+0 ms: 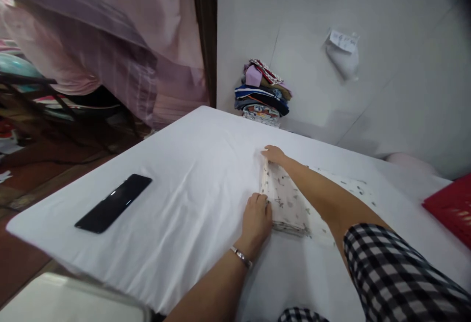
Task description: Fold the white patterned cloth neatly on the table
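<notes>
A white cloth (289,199) with a small dark print lies folded in layers on the white-covered table (176,184). My left hand (257,216), with a metal bracelet at the wrist, has its fingers curled over the near left corner of the cloth. At the far left corner, my right hand (275,155) is closed on the cloth's edge, its thumb hidden from view. Part of the fabric stretches right beneath my right forearm, which hides some of it. The sleeve (390,263) on that arm is black-and-white checked.
A dark phone-like slab (114,204) lies on the left of the table. Beyond the far edge are a stack of folded clothes (262,93) and a plastic-wrapped packet (343,54). A red item (451,209) sits at right; a pinkish curtain (136,32) hangs at left.
</notes>
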